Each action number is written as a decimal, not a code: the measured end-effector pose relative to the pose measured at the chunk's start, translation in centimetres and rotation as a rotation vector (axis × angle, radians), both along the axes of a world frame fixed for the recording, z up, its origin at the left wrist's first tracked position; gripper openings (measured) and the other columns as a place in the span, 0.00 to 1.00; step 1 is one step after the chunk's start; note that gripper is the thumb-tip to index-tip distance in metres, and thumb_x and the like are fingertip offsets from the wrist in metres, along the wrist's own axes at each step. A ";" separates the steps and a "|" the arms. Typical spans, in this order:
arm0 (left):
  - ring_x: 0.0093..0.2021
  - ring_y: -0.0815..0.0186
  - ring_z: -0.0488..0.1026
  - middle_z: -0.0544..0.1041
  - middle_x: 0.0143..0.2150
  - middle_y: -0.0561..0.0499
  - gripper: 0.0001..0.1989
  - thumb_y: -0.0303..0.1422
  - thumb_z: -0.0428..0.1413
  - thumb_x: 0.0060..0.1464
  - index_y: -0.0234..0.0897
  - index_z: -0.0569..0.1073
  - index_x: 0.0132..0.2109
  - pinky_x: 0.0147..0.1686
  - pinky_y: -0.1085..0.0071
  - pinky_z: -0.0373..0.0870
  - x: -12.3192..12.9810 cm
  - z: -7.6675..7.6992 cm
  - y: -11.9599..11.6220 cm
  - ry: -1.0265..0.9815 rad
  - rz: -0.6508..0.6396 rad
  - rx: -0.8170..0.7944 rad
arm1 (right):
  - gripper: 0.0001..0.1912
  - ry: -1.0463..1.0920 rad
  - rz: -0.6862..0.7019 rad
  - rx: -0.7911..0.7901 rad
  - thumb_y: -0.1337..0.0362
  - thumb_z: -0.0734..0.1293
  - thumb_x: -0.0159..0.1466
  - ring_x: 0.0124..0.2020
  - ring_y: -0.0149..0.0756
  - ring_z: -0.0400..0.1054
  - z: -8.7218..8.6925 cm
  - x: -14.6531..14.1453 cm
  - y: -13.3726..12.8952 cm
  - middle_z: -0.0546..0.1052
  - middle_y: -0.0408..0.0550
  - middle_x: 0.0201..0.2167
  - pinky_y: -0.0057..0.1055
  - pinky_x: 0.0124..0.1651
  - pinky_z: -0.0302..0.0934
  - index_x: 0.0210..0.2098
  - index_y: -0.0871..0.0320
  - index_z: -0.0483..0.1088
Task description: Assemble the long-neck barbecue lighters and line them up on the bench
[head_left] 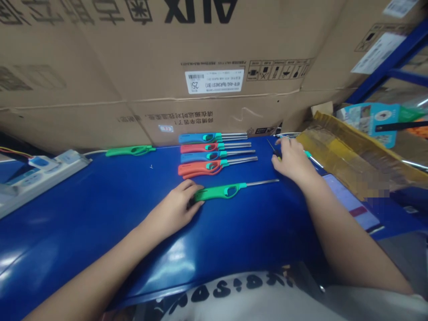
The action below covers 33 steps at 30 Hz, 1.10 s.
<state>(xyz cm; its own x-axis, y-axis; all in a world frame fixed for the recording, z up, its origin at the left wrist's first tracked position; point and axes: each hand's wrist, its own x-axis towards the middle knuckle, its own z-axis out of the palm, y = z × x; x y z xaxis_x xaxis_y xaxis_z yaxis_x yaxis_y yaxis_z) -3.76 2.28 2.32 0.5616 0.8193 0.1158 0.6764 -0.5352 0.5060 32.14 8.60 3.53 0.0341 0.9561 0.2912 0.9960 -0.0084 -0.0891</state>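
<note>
White shirt (240,298) borders open blue tabletop (234,236); left hand (182,203) pinches green lighter (216,192); right hand (291,158) arches over dark screwdriver (277,153), grip unclear.

On the cardboard box (150,53), beyond both hands, the brand "AUX" (200,11) is printed upside down in large black letters, with large Chinese characters beside it. On the white label (214,82), farther away than the left hand (185,200), "KFR-46G/BpR3AES1(B1)" and "25" can be read, also inverted. Between this label and the left hand, smaller Chinese text (194,117) is printed, in which gentle handling is requested. Beyond the right hand (290,158), a row of handling symbols (279,70) is shown. The shirt lettering (229,287), nearer than the hands, cannot be read surely.
</note>
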 end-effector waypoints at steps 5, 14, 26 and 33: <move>0.41 0.61 0.76 0.73 0.48 0.44 0.12 0.31 0.55 0.62 0.37 0.74 0.52 0.44 0.63 0.77 0.1 0.0 -0.2 -0.011 0.005 0.006 | 0.22 0.014 -0.199 -0.350 0.61 0.63 0.63 0.45 0.61 0.74 0.1 0.8 0.1 0.77 0.70 0.45 0.49 0.42 0.66 0.54 0.66 0.68; 0.41 0.60 0.75 0.72 0.47 0.45 0.11 0.30 0.58 0.61 0.37 0.72 0.51 0.43 0.64 0.75 0.5 -0.3 -0.9 0.051 0.030 -0.023 | 0.17 0.451 0.167 0.439 0.57 0.59 0.70 0.47 0.47 0.75 2.9 -6.1 -2.2 0.80 0.56 0.46 0.41 0.51 0.67 0.49 0.57 0.74; 0.44 0.56 0.75 0.72 0.48 0.44 0.12 0.33 0.58 0.62 0.35 0.70 0.51 0.43 0.61 0.75 1.1 0.0 -1.7 0.153 0.041 -0.012 | 0.11 0.948 0.658 -0.243 0.58 0.62 0.68 0.32 0.36 0.73 1.7 -21.9 1.2 0.79 0.44 0.30 0.33 0.36 0.68 0.43 0.55 0.73; 0.46 0.56 0.75 0.72 0.50 0.44 0.11 0.35 0.56 0.62 0.36 0.69 0.50 0.44 0.61 0.77 1.5 0.5 -2.5 0.252 0.067 0.023 | 0.12 0.916 0.624 -0.321 0.58 0.60 0.69 0.18 0.32 0.66 0.5 -25.6 2.5 0.68 0.37 0.16 0.29 0.25 0.63 0.44 0.57 0.71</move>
